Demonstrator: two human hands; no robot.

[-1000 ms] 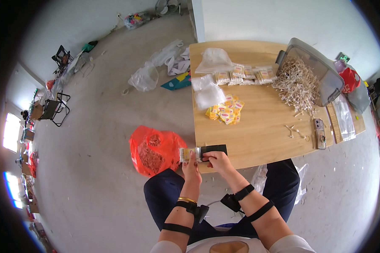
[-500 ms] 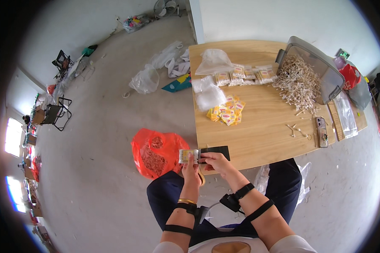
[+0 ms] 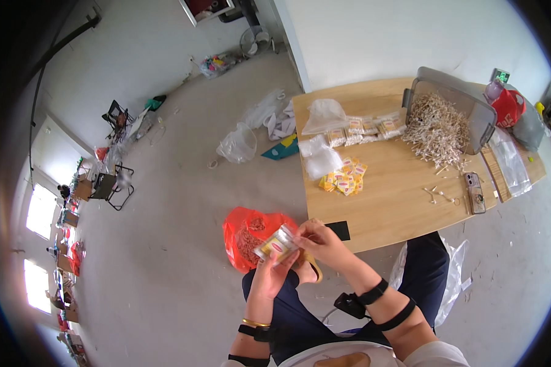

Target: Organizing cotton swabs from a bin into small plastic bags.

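Note:
Tilted between my hands is a small clear bag of cotton swabs with a yellow and white card in it. My left hand grips its lower part, the thumb lying on its face. The fingers of my right hand pinch the bag's upper right edge. Just behind the bag, on the floor, stands an open red plastic bag with reddish loose pieces inside. A flat black rectangle lies on the table's near left corner, beside my right hand.
On the wooden table lie yellow cards, filled swab packets, clear empty bags and a phone. Loose cotton swabs spill from a tipped grey bin. Plastic bags lie on the floor at the left.
The packet has turned from level to tilted, its card now facing up more plainly, and both hands have come off the table corner toward me. The whole view has shifted.

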